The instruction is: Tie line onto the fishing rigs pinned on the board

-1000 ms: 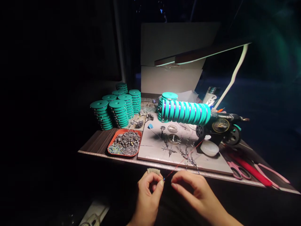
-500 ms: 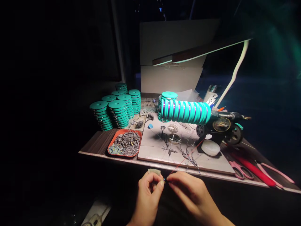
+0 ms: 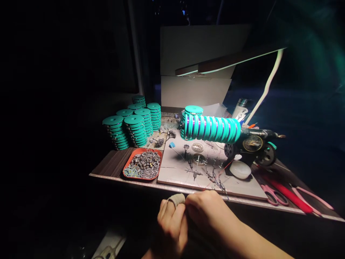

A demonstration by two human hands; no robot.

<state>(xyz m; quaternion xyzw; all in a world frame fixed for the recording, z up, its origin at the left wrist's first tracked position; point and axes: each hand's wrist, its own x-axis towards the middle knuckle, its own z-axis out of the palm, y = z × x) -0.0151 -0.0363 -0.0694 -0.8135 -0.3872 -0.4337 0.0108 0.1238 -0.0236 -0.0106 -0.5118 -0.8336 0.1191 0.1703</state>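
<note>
My left hand (image 3: 169,223) and my right hand (image 3: 207,212) are pressed together just below the table's front edge, fingertips meeting. A beige wrap (image 3: 176,199) covers my left index finger. A thin red line (image 3: 219,173) runs from the hands up across the grey board (image 3: 175,169) toward the winder (image 3: 256,145). The spot where the fingers pinch it is hidden by my right hand. A row of teal spools (image 3: 212,128) wound with purple line sits on the winder's shaft.
Stacks of teal spools (image 3: 132,126) stand at the back left. An orange tray (image 3: 129,158) holds several small grey weights. Small hooks and swivels lie on the board. A white dish (image 3: 239,169), pink scissors (image 3: 273,196) and a desk lamp (image 3: 229,61) are to the right.
My right hand has moved left until it touches and partly covers my left hand. The small blue bit seen between the fingertips earlier is now hidden.
</note>
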